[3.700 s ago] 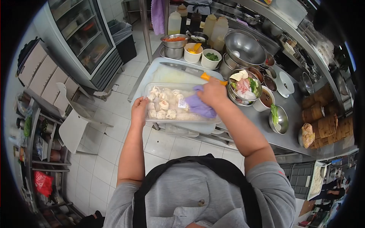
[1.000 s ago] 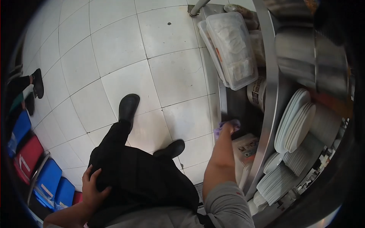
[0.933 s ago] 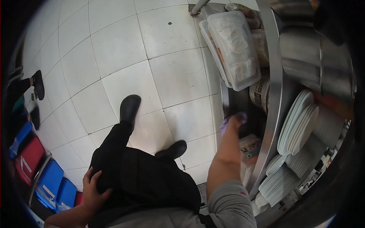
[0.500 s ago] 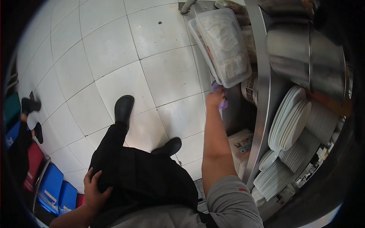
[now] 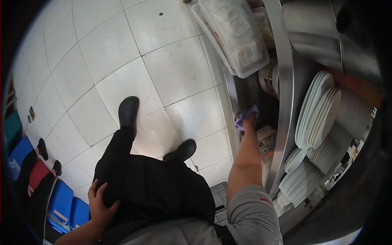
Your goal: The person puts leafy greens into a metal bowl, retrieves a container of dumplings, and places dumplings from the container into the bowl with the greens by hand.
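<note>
A crumpled purple cloth (image 5: 252, 111) lies against the metal lower shelf (image 5: 241, 90), gripped in my right hand (image 5: 250, 122). The fingers of that hand are partly covered by the cloth. Just above it on the shelf are stacked clear plastic containers (image 5: 239, 38) with pale contents and a round tub (image 5: 269, 79) with dark print. My left hand (image 5: 100, 204) rests on the black cloth over my thigh, its fingers spread and nothing in it.
The upper metal shelf holds white oval plates (image 5: 316, 112), stacked smaller plates (image 5: 301, 183) and a large metal pot (image 5: 314, 32). Its steel edge (image 5: 286, 102) runs beside my right arm. Blue bins (image 5: 61, 196) and another person's legs (image 5: 41, 179) are at left on the tiled floor.
My right hand has moved with the cloth from the shelf's front edge beside the containers further in and nearer my body. The view has shifted slightly. My left hand stays on my thigh.
</note>
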Tool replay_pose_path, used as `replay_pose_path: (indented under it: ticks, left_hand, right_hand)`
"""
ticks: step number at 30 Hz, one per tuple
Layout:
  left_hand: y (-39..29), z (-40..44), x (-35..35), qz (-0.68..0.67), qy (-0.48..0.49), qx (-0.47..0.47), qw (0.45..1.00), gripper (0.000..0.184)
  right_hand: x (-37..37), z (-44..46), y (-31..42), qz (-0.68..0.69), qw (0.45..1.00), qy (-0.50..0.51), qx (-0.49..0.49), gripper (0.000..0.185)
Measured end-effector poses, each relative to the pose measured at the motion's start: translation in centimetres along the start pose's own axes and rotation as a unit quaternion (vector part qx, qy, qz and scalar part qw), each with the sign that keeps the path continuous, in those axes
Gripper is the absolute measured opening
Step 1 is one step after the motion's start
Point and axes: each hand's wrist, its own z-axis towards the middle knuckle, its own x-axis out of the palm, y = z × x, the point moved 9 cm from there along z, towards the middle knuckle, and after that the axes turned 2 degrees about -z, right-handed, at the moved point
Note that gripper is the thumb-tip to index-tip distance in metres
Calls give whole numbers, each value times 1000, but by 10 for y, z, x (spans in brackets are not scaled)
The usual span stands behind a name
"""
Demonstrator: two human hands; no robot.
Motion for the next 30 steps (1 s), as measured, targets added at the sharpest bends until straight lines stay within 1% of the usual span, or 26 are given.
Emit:
replay_pose_path:
  ticks: [1,3,4,5,6,7,8,9,10,11,12,13,14,15,16,17,18,20,21,22,23,24,26,27,28,30]
  left_hand:
    - [-2,0,0,-4,1,-1,1000,67]
    - [-4,-3,4,-17,-1,-3,1000,67]
    - [-6,-3,6,-11,2,7,1000,66]
    - [-8,-4,6,-3,-1,18,1000,66]
    - [-8,-6,4,-6,-17,20,1000,66]
    - [-9,-6,8,10,-7,23,1000,65]
    - [-12,-4,10,27,2,29,999,64]
    - [-13,-4,8,22,-1,22,1000,63]
    - [-16,-3,8,19,-2,23,1000,62]
    - [-15,1,10,18,-13,21,1000,61]
    - [-14,5,9,19,-6,18,1000,62]
    - [-13,13,11,11,15,10,1000,62]
    - [-16,14,7,15,13,-1,1000,62]
    - [-14,22,8,12,39,1,999,62]
    - [-18,25,3,28,39,20,999,62]
    - [-20,29,-1,23,59,34,997,62]
    - [-29,28,-13,53,74,41,995,59]
    - [-57,14,-44,134,88,79,984,54]
    - [-68,11,-70,143,75,95,982,54]
    - [-87,5,-81,164,107,164,967,50]
    - [-104,-1,-90,185,138,228,946,46]
    - [-112,2,-109,194,124,235,944,46]
    - [-137,9,-139,151,137,293,934,41]
    - [-156,13,-164,127,74,353,924,37]
    - [-171,16,-190,98,24,376,921,34]
    - [-204,15,-236,44,-65,402,912,28]
  right_hand:
    - [10,-4,-23,78,993,23,84,66]
    - [14,-55,1,-43,996,1,84,66]
    - [40,-64,5,-211,977,-6,-20,65]
    - [29,-105,31,-41,996,72,20,64]
    - [67,-113,36,-49,977,185,-93,60]
    - [71,-147,58,34,968,222,-112,53]
    - [84,-176,74,79,952,277,-106,49]
    - [63,-219,113,120,943,290,-113,48]
    - [56,-260,143,244,908,312,-139,45]
    - [28,-304,188,187,897,285,-282,43]
    - [13,-347,206,287,865,394,-122,40]
    - [-24,-387,236,198,860,421,-209,38]
    - [-80,-426,271,84,831,358,-416,43]
    - [-102,-446,277,63,831,411,-369,52]
    - [-148,-465,288,26,843,362,-397,53]
    - [-195,-479,296,20,846,358,-394,53]
    - [-235,-489,297,15,848,356,-392,54]
    - [-282,-486,277,132,846,341,-388,55]
    - [-331,-490,273,154,862,300,-378,55]
    - [-386,-494,269,177,875,260,-369,55]
    - [-435,-497,262,199,880,199,-381,54]
    - [-480,-500,254,222,881,140,-393,53]
    - [-574,-514,239,236,871,-46,-429,53]
    - [-613,-521,231,224,886,-109,-392,52]
    - [-646,-527,223,211,897,-167,-350,51]
    - [-691,-531,212,215,875,-303,-310,53]
